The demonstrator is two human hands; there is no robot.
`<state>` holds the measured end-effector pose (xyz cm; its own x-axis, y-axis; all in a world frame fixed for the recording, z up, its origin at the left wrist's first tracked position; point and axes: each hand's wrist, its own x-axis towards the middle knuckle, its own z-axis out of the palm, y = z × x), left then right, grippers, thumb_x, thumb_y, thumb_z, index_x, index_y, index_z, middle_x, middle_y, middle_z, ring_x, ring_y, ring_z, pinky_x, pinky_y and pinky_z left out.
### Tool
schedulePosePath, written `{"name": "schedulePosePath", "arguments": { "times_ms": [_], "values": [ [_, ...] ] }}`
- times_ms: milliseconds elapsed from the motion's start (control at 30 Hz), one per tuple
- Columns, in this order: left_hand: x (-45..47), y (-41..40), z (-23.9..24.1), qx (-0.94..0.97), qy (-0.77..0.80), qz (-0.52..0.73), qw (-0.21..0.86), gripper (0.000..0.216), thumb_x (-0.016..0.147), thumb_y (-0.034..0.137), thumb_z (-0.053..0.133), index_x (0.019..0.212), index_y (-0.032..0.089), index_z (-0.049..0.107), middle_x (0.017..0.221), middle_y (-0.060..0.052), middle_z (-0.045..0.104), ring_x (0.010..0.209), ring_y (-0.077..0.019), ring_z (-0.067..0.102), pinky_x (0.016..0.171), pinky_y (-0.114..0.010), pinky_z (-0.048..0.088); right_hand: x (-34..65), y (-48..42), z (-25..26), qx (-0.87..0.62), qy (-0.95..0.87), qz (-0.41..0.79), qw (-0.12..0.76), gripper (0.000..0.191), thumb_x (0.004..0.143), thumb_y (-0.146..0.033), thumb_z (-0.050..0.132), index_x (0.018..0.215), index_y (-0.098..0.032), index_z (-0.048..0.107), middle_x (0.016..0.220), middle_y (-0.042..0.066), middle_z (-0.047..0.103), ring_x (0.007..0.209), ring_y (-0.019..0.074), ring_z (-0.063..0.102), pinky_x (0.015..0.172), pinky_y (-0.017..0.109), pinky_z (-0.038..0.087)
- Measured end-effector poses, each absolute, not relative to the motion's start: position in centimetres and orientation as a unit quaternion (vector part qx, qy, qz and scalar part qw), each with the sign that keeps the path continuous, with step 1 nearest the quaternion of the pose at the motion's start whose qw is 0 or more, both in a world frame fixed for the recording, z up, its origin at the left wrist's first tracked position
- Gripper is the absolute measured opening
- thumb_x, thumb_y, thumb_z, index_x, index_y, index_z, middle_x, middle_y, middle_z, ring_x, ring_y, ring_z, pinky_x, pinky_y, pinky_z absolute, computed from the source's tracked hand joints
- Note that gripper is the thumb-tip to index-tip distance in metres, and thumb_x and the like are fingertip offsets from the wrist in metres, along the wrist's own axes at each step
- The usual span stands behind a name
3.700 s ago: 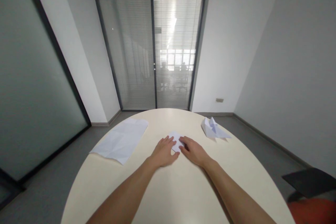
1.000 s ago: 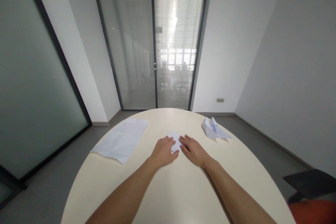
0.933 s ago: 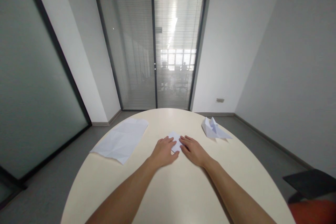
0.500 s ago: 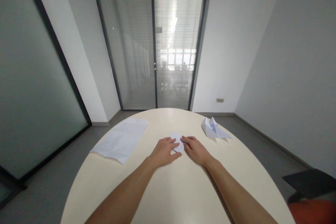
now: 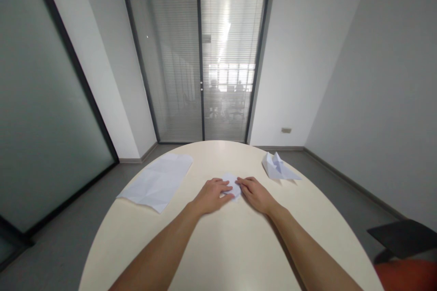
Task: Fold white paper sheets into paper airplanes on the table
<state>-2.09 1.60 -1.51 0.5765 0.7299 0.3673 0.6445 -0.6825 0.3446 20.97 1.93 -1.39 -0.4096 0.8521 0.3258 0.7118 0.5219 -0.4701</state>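
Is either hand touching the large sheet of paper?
No, the large sheet lies apart to the left, while the left hand and right hand are at the small paper.

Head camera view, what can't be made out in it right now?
Small folded paper: head view, partly covered by the left hand and right hand.
Room beyond the door: head view, blurred behind the blinds.
Round table: head view, near side cut off by the bottom edge.
Red object: head view, cut off by the right edge.
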Motion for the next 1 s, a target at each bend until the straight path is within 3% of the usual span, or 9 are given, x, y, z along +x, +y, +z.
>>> {"name": "schedulePosePath", "arguments": {
  "times_ms": [233, 433, 667, 1000],
  "values": [
    [-1.8, 1.8, -1.4, 0.869, 0.394, 0.279, 0.11, 0.04, 0.104, 0.04, 0.037, 0.116, 0.023, 0.07, 0.115, -0.006, 0.072, 0.107, -0.0216, 0.062, 0.098, -0.035, 0.045, 20.8, 1.5, -0.8, -0.466, -0.831, 0.148, 0.265, 0.044, 0.1, -0.033, 0.034, 0.128, -0.019, 0.066, 0.131, 0.009, 0.066, 0.117, 0.0258, 0.057, 0.106, 0.043, 0.042],
    [-1.8, 2.0, -1.4, 0.867, 0.402, 0.279, 0.096, 0.043, 0.105, 0.038, 0.032, 0.103, 0.02, 0.071, 0.1, -0.006, 0.073, 0.097, -0.021, 0.063, 0.093, -0.033, 0.045, 20.8, 1.3, -0.7, -0.458, -0.831, 0.155, 0.275, 0.048, 0.096, -0.034, 0.044, 0.142, -0.021, 0.053, 0.128, 0.01, 0.066, 0.119, 0.0258, 0.056, 0.104, 0.041, 0.043],
    [-1.9, 2.1, -1.6, 0.853, 0.432, 0.273, 0.108, 0.042, 0.104, 0.038, 0.032, 0.105, 0.02, 0.07, 0.103, -0.007, 0.073, 0.099, -0.0213, 0.064, 0.092, -0.033, 0.046, 20.6, 1.0, -0.2, -0.43, -0.85, 0.138, 0.271, 0.035, 0.099, -0.038, 0.04, 0.113, -0.022, 0.068, 0.108, 0.008, 0.072, 0.102, 0.0233, 0.062, 0.092, 0.035, 0.046],
    [-2.1, 2.3, -1.8, 0.811, 0.472, 0.314, 0.148, 0.025, 0.098, 0.032, 0.046, 0.104, 0.023, 0.069, 0.098, -0.004, 0.074, 0.087, -0.0192, 0.068, 0.077, -0.027, 0.047, 20.7, 1.5, -0.6, -0.473, -0.821, 0.15, 0.283, 0.033, 0.099, -0.041, 0.039, 0.106, -0.023, 0.066, 0.096, 0.006, 0.072, 0.089, 0.0221, 0.065, 0.079, 0.031, 0.045]
  ]
}}
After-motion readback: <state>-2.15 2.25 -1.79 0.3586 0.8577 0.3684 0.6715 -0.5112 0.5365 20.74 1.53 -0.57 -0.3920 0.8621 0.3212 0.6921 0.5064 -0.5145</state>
